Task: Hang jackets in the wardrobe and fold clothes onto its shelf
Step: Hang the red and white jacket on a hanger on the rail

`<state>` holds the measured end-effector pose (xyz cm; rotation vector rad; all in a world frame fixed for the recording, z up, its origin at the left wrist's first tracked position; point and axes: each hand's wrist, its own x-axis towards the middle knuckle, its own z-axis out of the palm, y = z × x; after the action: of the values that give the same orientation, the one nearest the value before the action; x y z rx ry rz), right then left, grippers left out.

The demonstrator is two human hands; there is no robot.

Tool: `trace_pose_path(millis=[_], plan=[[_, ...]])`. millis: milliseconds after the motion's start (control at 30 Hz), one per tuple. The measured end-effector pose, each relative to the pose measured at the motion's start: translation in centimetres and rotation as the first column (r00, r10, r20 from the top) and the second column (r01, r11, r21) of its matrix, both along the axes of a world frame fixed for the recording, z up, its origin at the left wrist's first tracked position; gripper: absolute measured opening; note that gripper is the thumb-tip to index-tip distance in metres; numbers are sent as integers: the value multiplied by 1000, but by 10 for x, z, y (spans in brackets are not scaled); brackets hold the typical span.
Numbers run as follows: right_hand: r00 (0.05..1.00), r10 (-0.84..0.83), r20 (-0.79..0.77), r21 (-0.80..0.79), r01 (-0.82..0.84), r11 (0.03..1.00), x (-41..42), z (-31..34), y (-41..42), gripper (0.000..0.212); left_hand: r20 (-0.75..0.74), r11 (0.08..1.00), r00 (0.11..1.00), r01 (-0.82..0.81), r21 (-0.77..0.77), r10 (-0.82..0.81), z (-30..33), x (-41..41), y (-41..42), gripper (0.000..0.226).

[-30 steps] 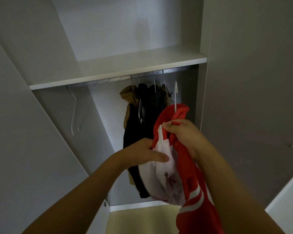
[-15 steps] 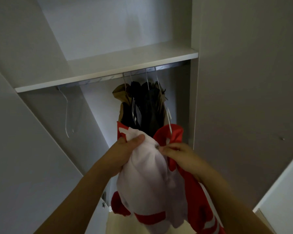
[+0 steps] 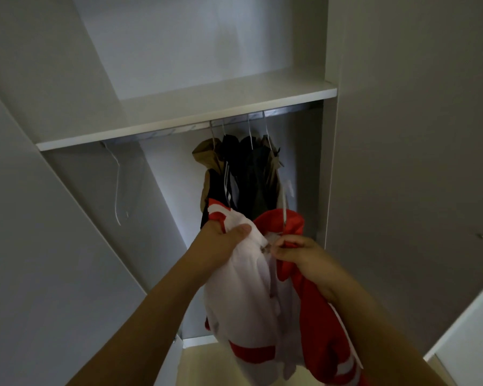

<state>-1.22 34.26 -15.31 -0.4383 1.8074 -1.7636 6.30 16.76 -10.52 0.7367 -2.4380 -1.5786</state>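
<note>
The left hand (image 3: 223, 240) grips the white front panel of the red-and-white jacket (image 3: 251, 288), thumb over the cloth; the right hand (image 3: 296, 252) pinches the red edge beside the zipper, just below the white hanger (image 3: 284, 207) rising from the collar. The jacket hangs between both hands, below the rail (image 3: 234, 121) and in front of the hung jackets (image 3: 243, 174). Judging from this, the loose hanger may slip out of one shoulder if either hand tugs sideways, dropping the jacket
</note>
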Motion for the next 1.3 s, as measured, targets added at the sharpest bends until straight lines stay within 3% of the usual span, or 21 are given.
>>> trace_pose_path(millis=[100,200,267,300,367,400,467,533,567,633,667,800,900,1000,1067,1133,1167,1300], plan=[[990,-142,-8,90,142,986,-7,-2,-5,19,25,988,996,-80,-130,84,-9,1,0,51],[939,-342,-25,138,343,929,-21,-2,4,14,-83,954,972,-232,-190,220,-5,14,-29,10],[924,-383,2,135,380,915,-29,2,17,6,-79,894,942,-335,-297,327,-1,28,-62,11],[935,-354,2,125,351,928,-31,6,21,7,-3,832,926,-340,-438,377,-1,34,-76,19],[966,-254,-50,91,258,962,-31,17,20,6,111,558,849,-236,-796,517,-3,40,-80,37],[975,-208,-84,70,214,974,-29,24,16,8,76,424,852,-179,-888,518,-5,39,-72,46],[983,-133,-124,22,137,990,-24,37,3,14,-12,337,968,-98,-936,250,-8,28,-40,59],[980,-80,-181,4,82,997,-20,45,-9,17,20,464,986,96,-881,-167,-16,11,-12,50],[976,-62,-211,9,65,998,-17,47,-13,17,57,603,957,225,-766,-285,-18,3,1,40],[969,-38,-242,31,46,998,-12,45,-16,19,43,830,930,347,-436,-365,-23,-5,14,31],[969,-47,-243,46,60,997,-12,42,-16,22,19,862,932,343,-373,-362,-27,-6,17,30],[959,-192,-209,92,215,972,-27,34,0,30,-12,780,907,355,-515,-421,-48,10,4,26],[939,-265,-220,75,287,955,-39,33,18,31,76,699,934,313,-643,-348,-60,32,-28,26],[950,-218,-224,79,240,967,-36,32,20,26,245,634,940,340,-695,-236,-65,43,-46,25],[967,-178,-182,20,185,983,-30,37,16,23,329,719,901,426,-548,-283,-61,36,-39,23],[975,-90,-203,0,92,996,-24,45,13,20,199,868,899,432,-245,-391,-53,24,-18,18],[966,-39,-254,22,46,999,-20,47,10,18,104,900,909,414,-138,-403,-49,16,-7,22],[904,44,-425,80,-10,997,-9,52,-1,22,-115,919,912,392,-46,-395,-44,-10,24,25]])
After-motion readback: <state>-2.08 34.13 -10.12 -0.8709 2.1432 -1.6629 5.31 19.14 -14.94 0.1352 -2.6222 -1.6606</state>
